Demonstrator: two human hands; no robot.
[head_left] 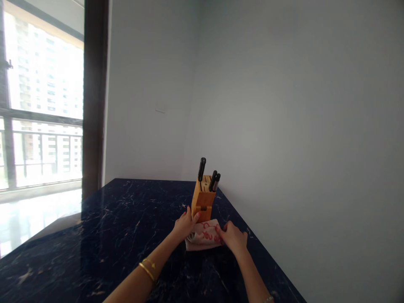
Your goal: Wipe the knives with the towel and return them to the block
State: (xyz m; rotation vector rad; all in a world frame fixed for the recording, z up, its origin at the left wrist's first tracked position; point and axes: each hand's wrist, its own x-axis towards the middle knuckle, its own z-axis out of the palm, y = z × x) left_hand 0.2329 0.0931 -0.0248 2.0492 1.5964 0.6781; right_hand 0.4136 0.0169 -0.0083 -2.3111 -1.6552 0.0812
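Observation:
A white cloth with red print [205, 235] lies folded on the dark marble counter [120, 227], just in front of a wooden knife block [203, 198]. My left hand [184, 225] rests on the cloth's left edge, fingers curled onto it, fingertips close to the block's base. On the cloth's right edge sits my right hand [233, 237], its fingers pinching the fabric. Three black knife handles [212, 177] stick up out of the block.
A grey wall runs along the counter's right side and meets another wall behind the block. A large window with a railing [41, 126] is at the left, beside a dark frame post [94, 97]. Gold bangles circle my left wrist [147, 269].

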